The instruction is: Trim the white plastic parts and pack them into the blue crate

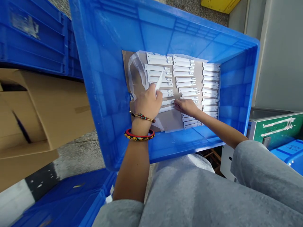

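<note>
My left hand (148, 103) is closed around a slim white strip-shaped part (159, 81), which sticks up at a slant from between thumb and fingers. To its right, my right hand (188, 107) has its fingertips pressed together at the end of another white strip (167, 108) lying in the left column. Both hands are inside a large blue bin (161, 151). White strips with small fittings at one end lie there in three columns (184, 70) on a brown cardboard sheet (174, 121). Some are hidden under my hands.
Thin translucent wrapping (139, 67) lies crumpled at the left of the sheet. An open cardboard box (63, 110) and another blue bin (40, 37) stand to the left. A green-sided unit (279, 127) is at the right, and a yellow container (220, 4) at the back.
</note>
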The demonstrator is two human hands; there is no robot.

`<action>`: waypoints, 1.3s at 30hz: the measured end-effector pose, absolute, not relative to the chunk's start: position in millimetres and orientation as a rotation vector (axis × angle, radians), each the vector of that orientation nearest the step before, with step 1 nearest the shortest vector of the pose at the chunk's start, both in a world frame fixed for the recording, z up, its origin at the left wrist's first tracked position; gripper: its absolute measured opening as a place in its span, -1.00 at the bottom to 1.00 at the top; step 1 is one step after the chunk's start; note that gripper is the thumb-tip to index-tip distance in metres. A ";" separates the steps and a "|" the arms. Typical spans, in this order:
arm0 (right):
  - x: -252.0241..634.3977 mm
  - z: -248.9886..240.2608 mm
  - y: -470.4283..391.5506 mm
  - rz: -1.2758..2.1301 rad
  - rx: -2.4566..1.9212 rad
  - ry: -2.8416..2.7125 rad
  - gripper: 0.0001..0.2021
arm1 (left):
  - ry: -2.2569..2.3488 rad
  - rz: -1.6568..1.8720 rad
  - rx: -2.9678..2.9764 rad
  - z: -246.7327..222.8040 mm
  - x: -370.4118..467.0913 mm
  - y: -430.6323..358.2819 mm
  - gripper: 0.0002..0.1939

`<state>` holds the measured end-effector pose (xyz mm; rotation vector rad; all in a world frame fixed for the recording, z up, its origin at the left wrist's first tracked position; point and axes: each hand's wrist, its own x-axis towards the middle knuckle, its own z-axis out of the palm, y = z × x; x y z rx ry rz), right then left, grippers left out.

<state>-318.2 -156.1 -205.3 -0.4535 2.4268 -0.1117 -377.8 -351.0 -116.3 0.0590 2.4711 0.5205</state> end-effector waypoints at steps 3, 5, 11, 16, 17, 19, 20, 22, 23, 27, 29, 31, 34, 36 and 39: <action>-315.6 -209.8 -154.7 -0.150 -0.504 2.436 -0.69 | 2.382 0.375 0.281 -118.3 -377.4 -351.4 -0.61; -314.3 -212.7 -154.8 -0.133 -0.480 2.444 -0.70 | 2.303 0.307 0.425 -121.3 -376.7 -351.7 -0.60; -318.1 -210.9 -153.6 -0.136 -0.390 2.507 -0.74 | 2.050 0.157 0.472 -133.2 -373.9 -349.3 -0.66; -322.7 -198.1 -148.9 -0.214 -0.360 2.540 -0.73 | 2.012 0.123 0.364 -150.1 -369.8 -342.7 -0.62; -322.3 -196.9 -148.5 -0.248 -0.376 2.540 -0.75 | 2.009 0.120 0.359 -153.5 -369.1 -341.7 -0.64; -319.5 -197.4 -149.2 -0.314 -0.451 2.514 -0.77 | 1.995 0.110 0.350 -159.1 -367.8 -340.7 -0.68; -317.2 -199.2 -150.5 -0.336 -0.508 2.493 -0.77 | 1.992 0.103 0.344 -161.2 -367.5 -340.7 -0.70; -311.5 -204.9 -155.4 -0.350 -0.661 2.451 -0.74 | 2.000 0.094 0.335 -163.9 -367.1 -341.6 -0.71; -308.7 -208.3 -158.7 -0.345 -0.744 2.435 -0.72 | 2.009 0.098 0.336 -164.6 -367.2 -342.2 -0.71; -300.9 -219.6 -171.8 -0.304 -0.951 2.399 -0.75 | 2.063 0.119 0.324 -164.6 -368.2 -345.2 -0.69; -299.6 -221.6 -174.7 -0.281 -0.949 2.387 -0.76 | 2.119 0.141 0.286 -163.6 -369.0 -346.6 -0.71; -299.3 -220.7 -174.1 -0.279 -0.867 2.387 -0.76 | 2.167 0.184 0.251 -163.0 -369.6 -347.4 -0.72; -300.3 -215.9 -168.5 -0.322 -0.666 2.409 -0.80 | 2.167 0.212 0.253 -164.5 -369.0 -347.2 -0.74; -301.3 -212.5 -164.3 -0.351 -0.609 2.432 -0.82 | 2.130 0.197 0.292 -167.4 -367.8 -346.6 -0.74; -301.4 -210.8 -160.8 -0.316 -0.697 2.484 -0.81 | 2.087 0.185 0.347 -172.1 -366.4 -346.3 -0.70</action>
